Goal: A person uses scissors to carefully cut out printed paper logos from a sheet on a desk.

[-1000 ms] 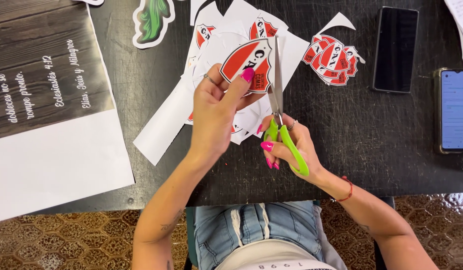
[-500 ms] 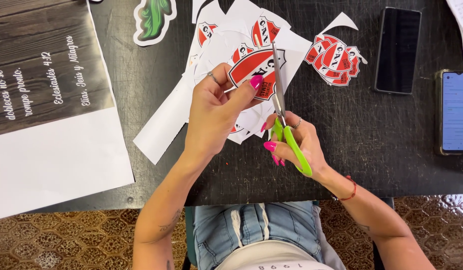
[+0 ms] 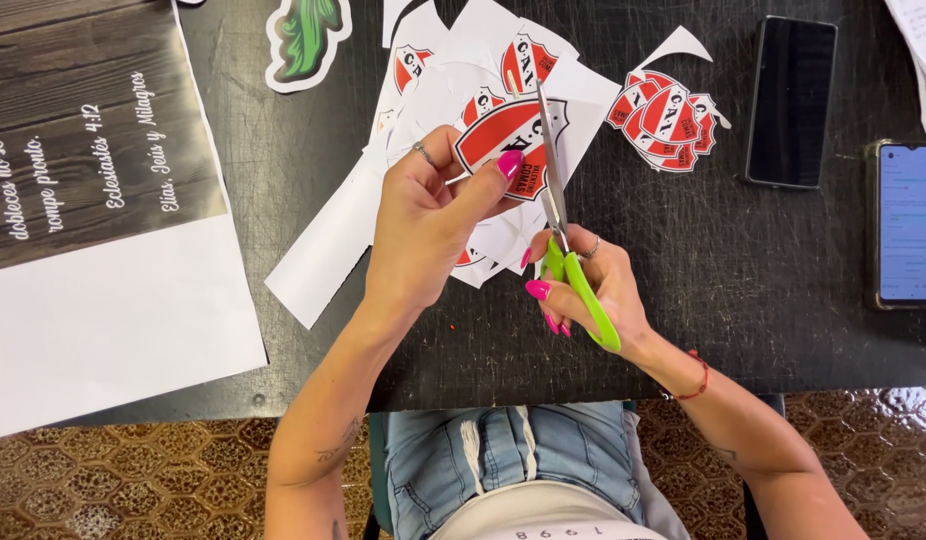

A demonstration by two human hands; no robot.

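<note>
My left hand [image 3: 423, 225] pinches a white paper printed with a red-and-white shield emblem [image 3: 503, 140], thumb on top of the print. My right hand [image 3: 583, 290] grips green-handled scissors [image 3: 568, 270]; the steel blades [image 3: 551, 160] point away from me and run along the emblem's right edge. Both hands hover over a black table [image 3: 763, 300]. Under the held paper lies a heap of white paper scraps [image 3: 323, 260] with more shield prints.
A pile of cut-out red-and-white shields [image 3: 668, 120] lies right of the scissors. A dark phone [image 3: 791, 100] and a lit phone [image 3: 908, 225] sit at the far right. A large printed sheet [image 3: 93, 200] covers the left; a green leaf cut-out [image 3: 305, 40] lies at top.
The emblem paper has been turned slightly in my left hand and the scissor blades have advanced further along its right edge.
</note>
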